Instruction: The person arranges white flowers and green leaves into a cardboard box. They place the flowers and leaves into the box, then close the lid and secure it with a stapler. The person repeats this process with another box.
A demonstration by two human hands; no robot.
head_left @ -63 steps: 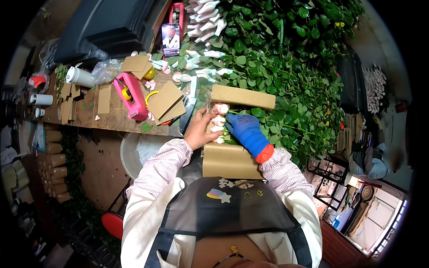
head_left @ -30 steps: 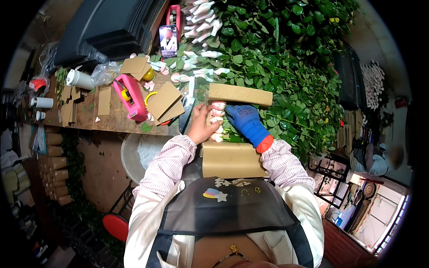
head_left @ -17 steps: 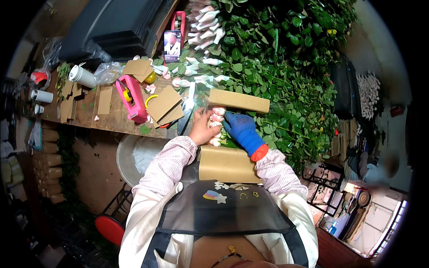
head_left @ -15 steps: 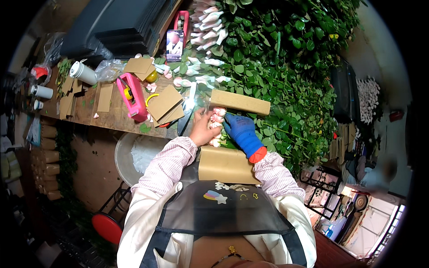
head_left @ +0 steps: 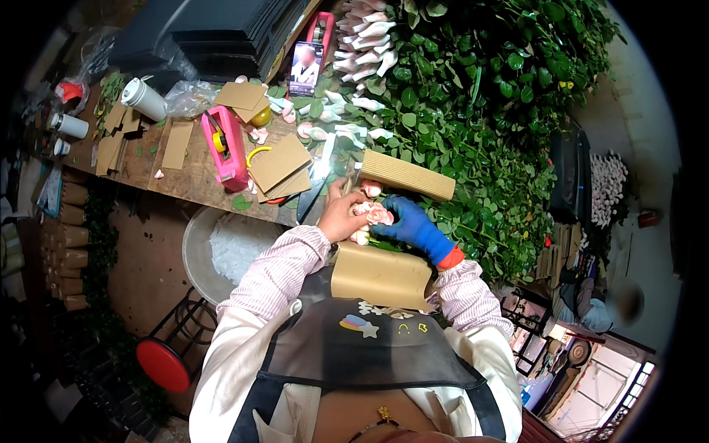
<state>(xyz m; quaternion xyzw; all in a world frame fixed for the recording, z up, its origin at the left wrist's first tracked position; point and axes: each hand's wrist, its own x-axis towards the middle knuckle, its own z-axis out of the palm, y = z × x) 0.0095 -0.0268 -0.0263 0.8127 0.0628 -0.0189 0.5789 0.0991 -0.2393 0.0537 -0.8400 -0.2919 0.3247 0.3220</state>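
My left hand [head_left: 341, 214], bare, has its fingers closed on a pale pink rose [head_left: 379, 214] among a short row of rose heads [head_left: 371, 189]. My right hand [head_left: 413, 226], in a blue glove with a red cuff, is curled against the same rose from the right; its fingertips are partly hidden. A roll of corrugated paper [head_left: 406, 176] lies just beyond the roses, with a curved sheet of brown paper [head_left: 380, 273] on my side of them. Cardboard pieces [head_left: 281, 162] and a pink tape dispenser [head_left: 229, 159] lie to the left.
Leafy stems [head_left: 495, 148] cover the right half of the table [head_left: 192, 184], with wrapped buds [head_left: 365, 44] at the back. A white flask [head_left: 144, 100] and a phone [head_left: 305, 68] stand farther off. Below left are a round tub [head_left: 198, 251] and a red stool [head_left: 164, 365].
A rose has been raised and turned out of the row between my hands. My gloved right hand has shifted right with its wrist angled. The view has swung slightly.
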